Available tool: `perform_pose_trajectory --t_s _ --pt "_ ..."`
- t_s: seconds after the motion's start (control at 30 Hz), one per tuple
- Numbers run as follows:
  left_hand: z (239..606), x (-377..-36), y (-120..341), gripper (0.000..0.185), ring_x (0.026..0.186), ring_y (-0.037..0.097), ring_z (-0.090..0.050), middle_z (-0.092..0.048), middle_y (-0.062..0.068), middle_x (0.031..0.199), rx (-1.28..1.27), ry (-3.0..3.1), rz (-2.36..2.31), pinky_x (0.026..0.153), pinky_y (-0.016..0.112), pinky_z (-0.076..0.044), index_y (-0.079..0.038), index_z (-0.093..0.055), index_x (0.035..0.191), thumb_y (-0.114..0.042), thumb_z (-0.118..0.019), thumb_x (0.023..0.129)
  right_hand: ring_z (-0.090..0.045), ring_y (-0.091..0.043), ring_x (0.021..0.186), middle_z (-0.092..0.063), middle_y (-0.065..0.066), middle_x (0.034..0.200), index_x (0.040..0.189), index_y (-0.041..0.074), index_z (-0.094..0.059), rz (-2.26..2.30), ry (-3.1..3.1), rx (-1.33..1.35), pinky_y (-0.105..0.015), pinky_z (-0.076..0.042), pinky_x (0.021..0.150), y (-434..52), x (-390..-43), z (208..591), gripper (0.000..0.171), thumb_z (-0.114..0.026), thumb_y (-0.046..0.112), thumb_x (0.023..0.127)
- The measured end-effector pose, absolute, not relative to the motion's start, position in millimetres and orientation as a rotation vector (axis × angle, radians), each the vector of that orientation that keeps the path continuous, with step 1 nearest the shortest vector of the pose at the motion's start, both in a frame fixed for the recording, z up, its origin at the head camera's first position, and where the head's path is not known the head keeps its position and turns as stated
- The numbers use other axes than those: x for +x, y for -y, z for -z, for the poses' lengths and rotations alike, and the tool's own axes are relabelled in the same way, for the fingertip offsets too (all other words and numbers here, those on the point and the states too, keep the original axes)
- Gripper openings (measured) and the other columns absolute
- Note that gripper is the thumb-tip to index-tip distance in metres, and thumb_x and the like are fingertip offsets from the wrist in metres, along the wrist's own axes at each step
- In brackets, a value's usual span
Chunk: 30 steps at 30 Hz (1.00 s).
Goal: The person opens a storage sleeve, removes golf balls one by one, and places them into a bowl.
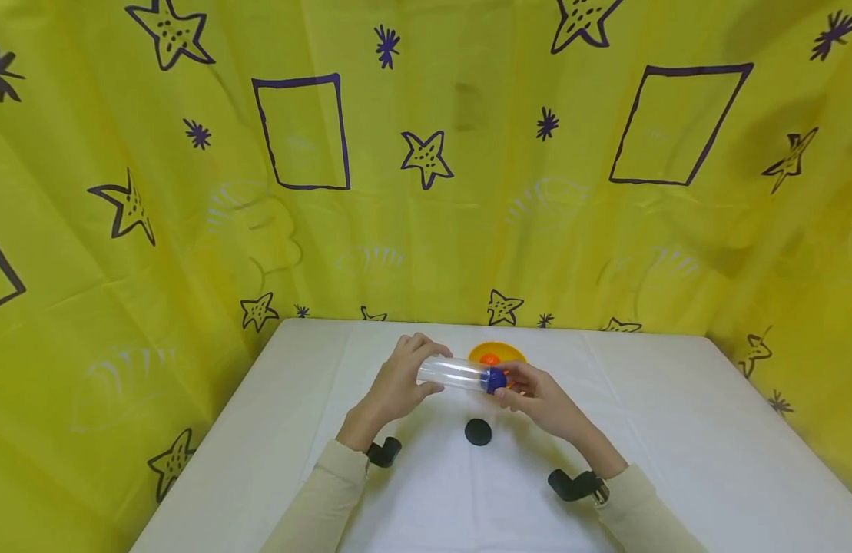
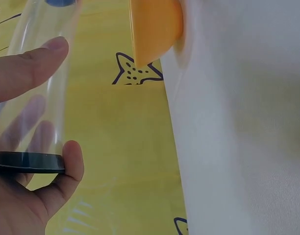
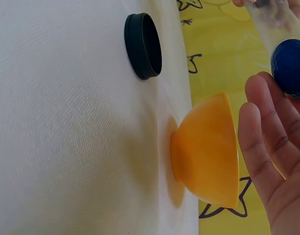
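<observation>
My left hand (image 1: 398, 378) grips a clear plastic tube (image 1: 449, 373), which lies almost level above the table. In the left wrist view the thumb and fingers wrap the tube, and the little finger reaches its dark end (image 2: 30, 161). At the tube's right end sits a dimpled blue ball (image 1: 495, 380), like a golf ball. My right hand (image 1: 546, 398) pinches this ball between thumb and fingertips, with the other fingers extended in the right wrist view. Just behind the hands stands a yellow-orange bowl (image 3: 209, 152) with an orange ball (image 1: 490, 359) in it.
A round dark green lid (image 1: 478, 432) lies on the white table (image 1: 426, 491), nearer to me than the tube. Black wrist cameras (image 1: 574, 485) stick out from both wrists. A yellow curtain (image 1: 426, 230) with drawn stars hangs behind the table and along its sides.
</observation>
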<state>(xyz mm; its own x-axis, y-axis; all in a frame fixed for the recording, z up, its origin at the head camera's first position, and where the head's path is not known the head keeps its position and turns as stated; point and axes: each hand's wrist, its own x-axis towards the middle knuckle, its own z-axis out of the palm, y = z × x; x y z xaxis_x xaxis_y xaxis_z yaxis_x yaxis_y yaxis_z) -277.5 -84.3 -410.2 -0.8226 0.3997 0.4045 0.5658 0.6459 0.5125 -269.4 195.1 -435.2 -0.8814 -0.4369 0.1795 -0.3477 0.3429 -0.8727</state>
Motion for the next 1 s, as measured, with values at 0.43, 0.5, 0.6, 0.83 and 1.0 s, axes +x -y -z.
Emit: perform_pose_trajectory --t_s 0.43,0.5,0.6,0.83,1.0 --pt "411.0 -277.3 83.2 0.046 0.116 0.025 -0.048 -0.061 0.008 0.124 -0.784 2.616 1.005 0.101 0.047 -0.051 -0.020 -0.066 0.125 -0.009 -0.084 0.084 -0.065 -0.023 0.092 -0.067 -0.020 0.112 0.134 -0.003 -0.056 1.611 -2.469 -0.660 -0.026 -0.058 0.079 -196.9 -272.3 433.4 0.045 -0.070 0.019 0.098" --pt "411.6 -277.6 83.5 0.047 0.116 0.025 -0.048 -0.061 0.008 0.124 -0.781 2.616 1.006 0.101 0.047 -0.051 -0.020 -0.066 0.125 -0.010 -0.084 0.084 -0.064 -0.025 0.093 -0.066 -0.019 0.111 0.132 -0.003 -0.058 1.620 -2.479 -0.645 -0.025 -0.058 0.079 -196.5 -272.3 432.8 0.043 -0.071 0.019 0.097" --pt "411.6 -277.9 84.4 0.047 0.115 0.024 -0.048 -0.061 0.006 0.124 -0.772 2.617 0.998 0.100 0.046 -0.052 -0.019 -0.065 0.126 -0.010 -0.084 0.084 -0.064 -0.026 0.094 -0.066 -0.020 0.115 0.128 -0.001 -0.059 1.647 -2.481 -0.614 -0.025 -0.058 0.079 -197.6 -273.8 434.6 0.041 -0.072 0.020 0.096" --pt "413.6 -280.1 85.7 0.048 0.113 0.023 -0.048 -0.061 0.005 0.121 -0.765 2.605 1.001 0.098 0.045 -0.052 -0.019 -0.065 0.125 -0.010 -0.085 0.083 -0.065 -0.028 0.097 -0.066 -0.022 0.122 0.128 0.000 -0.057 1.713 -2.474 -0.525 -0.024 -0.058 0.081 -205.1 -277.5 438.5 0.042 -0.073 0.021 0.096" --pt "414.5 -281.4 86.2 0.048 0.112 0.024 -0.048 -0.061 0.010 0.123 -0.765 2.610 1.001 0.096 0.045 -0.052 -0.019 -0.065 0.125 -0.010 -0.085 0.083 -0.066 -0.021 0.089 -0.067 -0.021 0.114 0.131 0.000 -0.055 1.752 -2.507 -0.484 -0.025 -0.058 0.078 -212.8 -278.7 436.5 0.045 -0.072 0.021 0.096"
